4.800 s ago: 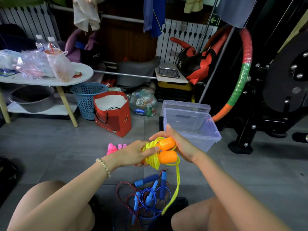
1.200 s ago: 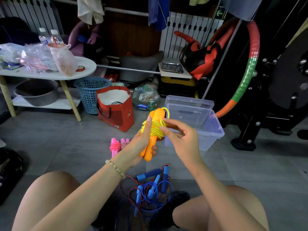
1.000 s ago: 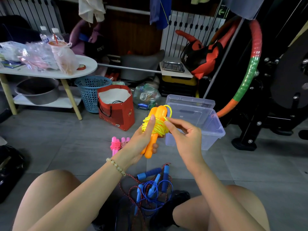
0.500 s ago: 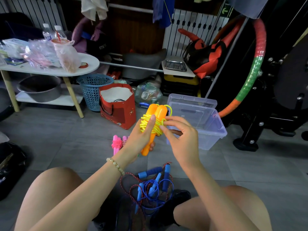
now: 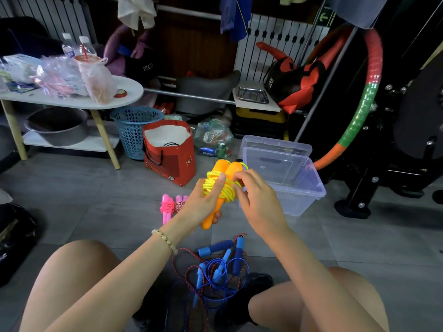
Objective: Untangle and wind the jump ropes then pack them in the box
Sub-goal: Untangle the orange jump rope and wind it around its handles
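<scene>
Here, the orange-handled yellow jump rope [image 5: 227, 194] is gripped upright by the left hand [image 5: 201, 202] and pinched by the right hand [image 5: 259, 204]; the clear plastic box [image 5: 297, 200] lies at two o'clock.

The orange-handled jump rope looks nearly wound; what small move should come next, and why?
Probably tuck the cord's loose end under the wraps. The left hand grips the orange-handled jump rope, its yellow cord coiled round both handles; fingers of the right hand pinch the cord near the top, where a small loop sticks out.
</scene>
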Tool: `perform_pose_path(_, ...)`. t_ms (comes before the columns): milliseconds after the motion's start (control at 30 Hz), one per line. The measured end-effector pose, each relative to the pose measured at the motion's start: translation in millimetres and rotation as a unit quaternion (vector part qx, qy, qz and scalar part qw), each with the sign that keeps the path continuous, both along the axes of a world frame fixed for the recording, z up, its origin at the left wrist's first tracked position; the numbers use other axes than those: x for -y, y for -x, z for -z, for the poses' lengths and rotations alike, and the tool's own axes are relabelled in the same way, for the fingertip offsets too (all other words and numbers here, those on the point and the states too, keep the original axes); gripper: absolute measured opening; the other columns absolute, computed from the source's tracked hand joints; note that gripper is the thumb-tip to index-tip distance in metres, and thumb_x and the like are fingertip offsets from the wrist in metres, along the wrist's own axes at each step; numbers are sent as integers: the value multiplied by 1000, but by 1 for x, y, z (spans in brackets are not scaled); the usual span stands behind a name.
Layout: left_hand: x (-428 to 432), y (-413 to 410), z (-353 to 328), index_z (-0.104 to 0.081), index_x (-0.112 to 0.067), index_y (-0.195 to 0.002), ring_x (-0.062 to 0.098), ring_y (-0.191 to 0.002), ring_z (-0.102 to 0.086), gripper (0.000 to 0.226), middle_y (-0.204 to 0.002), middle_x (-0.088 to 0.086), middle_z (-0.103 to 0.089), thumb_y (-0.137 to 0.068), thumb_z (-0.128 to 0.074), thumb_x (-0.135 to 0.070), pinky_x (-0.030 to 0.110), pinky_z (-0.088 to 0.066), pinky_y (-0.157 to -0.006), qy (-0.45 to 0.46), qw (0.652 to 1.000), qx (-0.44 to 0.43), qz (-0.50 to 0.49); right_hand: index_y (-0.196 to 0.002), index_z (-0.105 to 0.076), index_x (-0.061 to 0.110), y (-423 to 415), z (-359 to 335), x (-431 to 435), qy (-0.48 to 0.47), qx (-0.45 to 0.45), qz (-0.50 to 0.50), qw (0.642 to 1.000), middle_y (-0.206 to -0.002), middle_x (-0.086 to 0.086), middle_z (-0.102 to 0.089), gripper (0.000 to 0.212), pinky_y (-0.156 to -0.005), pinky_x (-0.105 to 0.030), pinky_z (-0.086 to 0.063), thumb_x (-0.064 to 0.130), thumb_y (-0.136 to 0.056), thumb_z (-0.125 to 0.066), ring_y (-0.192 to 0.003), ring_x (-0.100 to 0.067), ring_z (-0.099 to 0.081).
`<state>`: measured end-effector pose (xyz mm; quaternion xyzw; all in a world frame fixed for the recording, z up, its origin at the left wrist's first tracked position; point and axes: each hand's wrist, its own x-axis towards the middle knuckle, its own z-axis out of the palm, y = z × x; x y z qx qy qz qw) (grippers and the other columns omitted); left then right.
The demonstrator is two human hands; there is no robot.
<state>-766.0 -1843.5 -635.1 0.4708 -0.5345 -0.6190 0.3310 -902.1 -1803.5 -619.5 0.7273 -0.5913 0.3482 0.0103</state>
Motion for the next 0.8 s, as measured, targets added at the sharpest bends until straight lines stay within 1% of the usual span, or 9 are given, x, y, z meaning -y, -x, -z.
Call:
perform_pose_path(67, 1, -1, 2, -42, -17, -111, 13, -45, -49, 60, -69, 7, -52, -80, -47, -68, 26, -43, -45, -23, 1000, -17, 13, -101, -57, 9, 3, 1, 3, -32, 59, -6, 998, -94, 4, -52, 11, -65, -23, -38, 16, -96, -50, -75, -6, -45)
perform_pose_path(167, 3, -4, 3, -43, -21, -114, 13, -46, -48, 68, -70, 5, -52, -70, -49, -74, 26, -41, -45, -32, 999, -31, 29, -96, -56, 18, 6, -2, 3, -72, 155, -41, 984, -94, 7, -54, 6, -67, -19, -40, 13, -95, -51, -82, -6, -50)
perform_pose_path(267, 3, -6, 4, -47, -31, -109, 14, -46, -47, 48, -71, 6, -52, -79, -50, -68, 26, -41, -46, -22, 998, -46, 33, -91, -58, 20, 8, -11, 1, -108, 224, -78, 965, -93, 7, -59, 10, -68, -11, -45, 10, -92, -57, -90, -2, -54)
perform_pose_path(333, 3, -4, 4, -49, -33, -108, 14, -46, -47, 39, -70, 5, -53, -84, -48, -64, 26, -41, -46, -20, 998, -51, 25, -87, -63, 18, 8, -13, 0, -108, 280, -79, 951, -90, 6, -64, 10, -70, -6, -44, 8, -86, -65, -88, -2, -58)
perform_pose_path(467, 2, 3, 7, -50, -25, -106, 14, -45, -46, 43, -70, 5, -53, -86, -46, -63, 25, -41, -44, -26, 997, -66, -12, -91, -68, 20, 5, -4, -3, -88, 400, -48, 911, -90, 6, -72, 18, -76, -16, -51, 10, -77, -75, -86, -6, -67)
perform_pose_path(533, 1, 3, 10, -49, -24, -108, 13, -44, -46, 45, -73, 7, -53, -86, -45, -63, 25, -42, -43, -35, 997, -68, -28, -91, -67, 19, 6, 1, -6, -104, 419, -58, 900, -91, 2, -72, 19, -77, -19, -53, 7, -78, -73, -88, -9, -69)
perform_pose_path(600, 1, 1, 14, -49, -23, -107, 13, -44, -46, 44, -73, 7, -53, -87, -46, -62, 24, -41, -43, -28, 998, -53, -26, -88, -68, 19, 10, 3, -8, -95, 408, -45, 907, -89, 1, -73, 15, -74, -17, -52, 5, -81, -70, -84, -9, -69)
perform_pose_path(700, -1, 1, 19, -49, -18, -105, 15, -42, -45, 42, -68, 9, -52, -88, -48, -57, 24, -39, -41, 15, 1000, -23, -12, -87, -70, 15, 10, 0, -7, -37, 383, 3, 923, -83, 2, -72, 11, -70, -13, -51, 5, -83, -69, -78, -7, -69)
perform_pose_path(800, -2, 6, 20, -47, -14, -101, 15, -38, -44, 40, -65, 13, -51, -90, -50, -52, 23, -37, -38, 57, 998, -1, -15, -81, -71, 19, 3, -1, -7, -20, 384, 27, 923, -79, 5, -72, 10, -67, -13, -50, 9, -79, -73, -73, -6, -68)
